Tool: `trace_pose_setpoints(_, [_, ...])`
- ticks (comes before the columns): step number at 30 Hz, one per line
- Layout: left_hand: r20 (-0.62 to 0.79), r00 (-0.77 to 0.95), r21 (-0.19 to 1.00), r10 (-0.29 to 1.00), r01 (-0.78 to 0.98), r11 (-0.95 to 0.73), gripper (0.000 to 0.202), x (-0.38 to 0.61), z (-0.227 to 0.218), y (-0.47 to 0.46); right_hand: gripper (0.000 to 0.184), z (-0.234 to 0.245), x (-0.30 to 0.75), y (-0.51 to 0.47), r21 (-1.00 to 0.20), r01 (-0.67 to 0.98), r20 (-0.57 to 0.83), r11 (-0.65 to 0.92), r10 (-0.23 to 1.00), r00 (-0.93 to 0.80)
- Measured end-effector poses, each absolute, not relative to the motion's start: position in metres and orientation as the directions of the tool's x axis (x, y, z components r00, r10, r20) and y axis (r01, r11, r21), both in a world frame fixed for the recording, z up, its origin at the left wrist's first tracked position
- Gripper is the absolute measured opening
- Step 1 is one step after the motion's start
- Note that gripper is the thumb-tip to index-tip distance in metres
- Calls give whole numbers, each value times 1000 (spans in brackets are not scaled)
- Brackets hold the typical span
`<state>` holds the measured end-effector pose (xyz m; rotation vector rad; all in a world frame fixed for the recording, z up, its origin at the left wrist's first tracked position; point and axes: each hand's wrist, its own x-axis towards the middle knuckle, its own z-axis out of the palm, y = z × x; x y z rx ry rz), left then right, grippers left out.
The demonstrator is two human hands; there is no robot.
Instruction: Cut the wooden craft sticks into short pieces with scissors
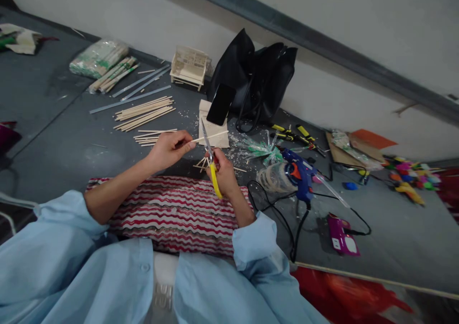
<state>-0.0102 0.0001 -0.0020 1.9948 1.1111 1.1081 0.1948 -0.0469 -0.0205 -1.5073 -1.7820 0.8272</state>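
Note:
My left hand (171,148) pinches a thin wooden stick (217,135) near one end, and the stick runs out to the right. My right hand (224,173) is closed around yellow-handled scissors (214,178), their blades pointing up and away from me. The blades cross the stick just beyond my left fingertips; I cannot tell whether they are touching it. Short cut sticks (203,162) lie beneath the right hand. Beside my left hand are more short sticks (147,137), with a bundle of longer sticks (145,113) behind them.
A phone (221,105) rests on beige paper before a black bag (260,70). A small stick-built model (190,67) stands by the wall. To the right, a blue glue gun (304,177) leans on a plastic jar (274,177), its cable trailing. A striped cushion (172,214) lies under my forearms.

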Motion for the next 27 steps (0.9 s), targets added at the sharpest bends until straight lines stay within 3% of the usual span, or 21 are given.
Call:
trace_pose_setpoints(9, [398, 320, 765, 860, 402, -503, 28, -12, 1, -1, 53, -12, 195, -49, -754, 645, 51, 126, 990, -135])
trace_pose_setpoints(18, [314, 331, 826, 890, 366, -428, 36, -13, 2, 0, 43, -16, 196, -48, -771, 624, 51, 126, 989, -137])
trace_pose_setpoints(27, [388, 275, 778, 880, 415, -472, 31, -12, -1, -1, 42, -19, 196, -47, -747, 655, 57, 117, 992, -113])
